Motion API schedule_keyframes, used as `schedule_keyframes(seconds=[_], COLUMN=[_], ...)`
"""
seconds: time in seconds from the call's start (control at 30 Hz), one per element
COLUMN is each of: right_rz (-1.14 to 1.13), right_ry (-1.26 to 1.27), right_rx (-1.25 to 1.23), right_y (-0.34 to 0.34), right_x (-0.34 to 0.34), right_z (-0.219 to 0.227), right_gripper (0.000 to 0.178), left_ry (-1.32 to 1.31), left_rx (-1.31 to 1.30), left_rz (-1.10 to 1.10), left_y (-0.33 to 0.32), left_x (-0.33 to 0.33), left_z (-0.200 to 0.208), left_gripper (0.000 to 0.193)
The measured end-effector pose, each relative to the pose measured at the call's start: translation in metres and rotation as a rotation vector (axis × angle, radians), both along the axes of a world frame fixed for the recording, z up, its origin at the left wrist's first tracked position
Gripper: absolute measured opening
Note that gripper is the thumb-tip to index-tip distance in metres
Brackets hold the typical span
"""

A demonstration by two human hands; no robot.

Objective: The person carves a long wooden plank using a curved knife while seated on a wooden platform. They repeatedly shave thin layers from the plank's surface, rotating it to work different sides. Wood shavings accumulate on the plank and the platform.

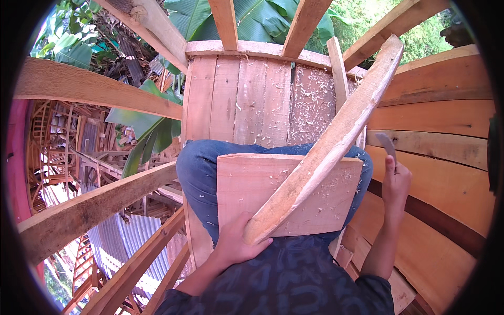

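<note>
A long, slightly curved piece of wood [325, 152] slants from my lap up to the far right. Its right-hand edge looks pale and freshly cut. My left hand [239, 239] is closed round its near end, close to my body. Under it a flat square board [247, 184] lies across my thighs, dotted with small shavings. Off to the right my right hand [396, 181] is raised, wrapped round the handle of a knife with a curved blade [386, 143]. The handle is mostly hidden in the fist. The blade is apart from the wood.
Wood shavings [315, 94] litter the plank floor [226, 94] beyond my knees. Wooden posts and rails [100, 202] stand to the left and ahead. A plank wall [436, 142] is close on the right. A thin upright stick [337, 73] stands behind the long wood. Corrugated roofing [128, 239] lies below left.
</note>
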State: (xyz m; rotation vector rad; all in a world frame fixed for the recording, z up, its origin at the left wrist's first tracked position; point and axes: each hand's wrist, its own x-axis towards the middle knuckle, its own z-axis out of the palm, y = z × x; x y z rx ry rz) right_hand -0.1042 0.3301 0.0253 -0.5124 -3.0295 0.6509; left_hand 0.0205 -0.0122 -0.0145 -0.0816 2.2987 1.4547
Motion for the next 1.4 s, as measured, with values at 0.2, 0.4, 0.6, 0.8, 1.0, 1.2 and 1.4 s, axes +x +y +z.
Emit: schedule_keyframes(seconds=[0.2, 0.4, 0.6, 0.8, 1.0, 1.2, 1.4], right_rz=[0.458, 0.559, -0.011, 0.019, 0.478, 0.436, 0.364], right_ry=[-0.078, 0.124, 0.089, 0.193, -0.033, 0.179, 0.193], right_rx=[0.035, 0.237, 0.007, -0.034, 0.030, 0.210, 0.144], right_y=[-0.078, -0.078, -0.020, 0.010, -0.082, -0.057, -0.065], right_x=[0.056, 0.022, -0.018, 0.010, 0.051, 0.018, 0.022], right_z=[-0.024, -0.029, -0.037, -0.004, -0.028, -0.043, -0.048], right_gripper=[0.068, 0.069, 0.070, 0.068, 0.067, 0.072, 0.074], left_ry=[-0.033, -0.016, -0.008, 0.011, -0.029, 0.000, -0.040], left_rx=[0.082, 0.134, 0.162, 0.080, 0.139, 0.138, 0.191], left_rz=[-0.008, 0.042, 0.036, -0.052, -0.045, -0.019, 0.008], left_y=[-0.001, -0.005, -0.009, -0.007, -0.009, -0.007, -0.008], left_x=[-0.003, -0.006, 0.005, -0.002, 0.001, -0.006, -0.002], left_z=[0.001, -0.003, -0.007, -0.003, -0.006, -0.004, -0.005], left_gripper=[0.052, 0.052, 0.052, 0.053, 0.053, 0.052, 0.051])
